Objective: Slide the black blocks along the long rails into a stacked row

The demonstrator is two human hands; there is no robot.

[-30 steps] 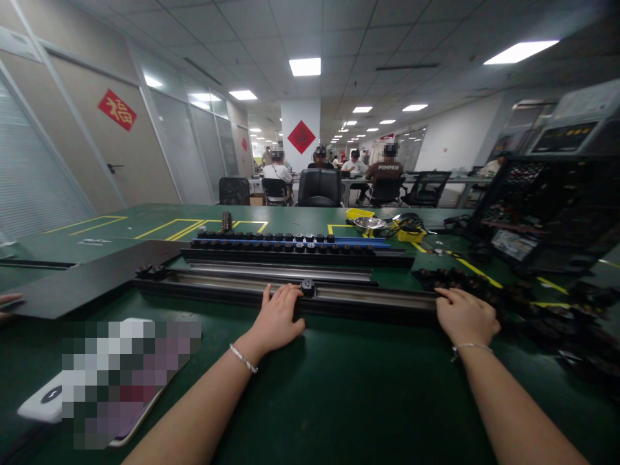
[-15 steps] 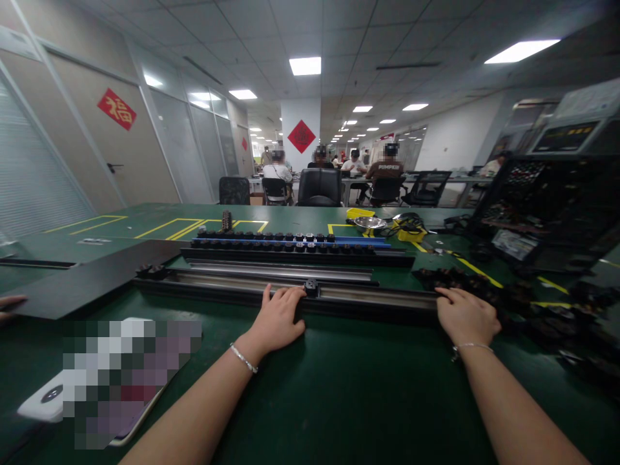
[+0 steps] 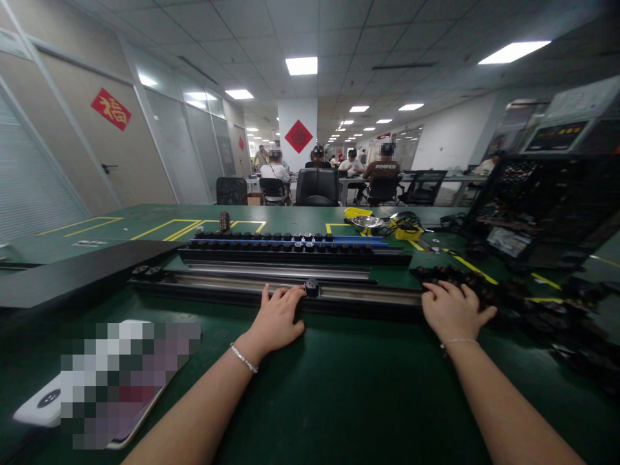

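Observation:
A long black rail (image 3: 368, 305) with a pale inner channel lies crosswise on the green table. On it sits a small black block (image 3: 312, 288), near the middle. My left hand (image 3: 277, 315) rests on the rail just left of this block, fingers stretched out and fingertips at its side. My right hand (image 3: 450, 311) lies at the rail's right end with its fingers spread, holding nothing that I can see. Two more black pieces (image 3: 148, 272) stand at the rail's left end.
Behind lie a bare rail (image 3: 281, 272) and a blue strip (image 3: 356, 241) lined with several black pieces. Black parts (image 3: 547, 323) pile up at right. A dark panel (image 3: 87, 274) and a pixelated phone-like object (image 3: 36, 400) are at left. People sit farther back.
My right hand has shifted left along the rail, its fingers now more spread. My left hand and the block stay together. Another person's hand at the left edge has gone from view; the dark panel has shifted.

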